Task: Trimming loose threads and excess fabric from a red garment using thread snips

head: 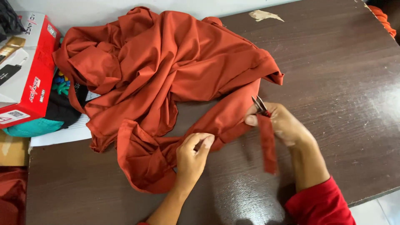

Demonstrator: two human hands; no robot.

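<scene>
A crumpled rust-orange cloth (166, 62) lies spread over the dark wooden table (341, 83). My left hand (191, 156) pinches a fold of the cloth near its lower edge. My right hand (283, 123) grips small metal snips (259, 103), their blades pointing up-left at the cloth's edge. A narrow strip of the same cloth (268, 143) hangs down from under my right thumb. A red sleeve (321, 206) covers my right forearm.
A red and white cardboard box (25, 66) stands at the far left, with a black and teal item (50, 116) and white paper (62, 133) beneath it. An orange cloth bit (383, 18) shows at the top right corner. The table's front edge runs at lower right.
</scene>
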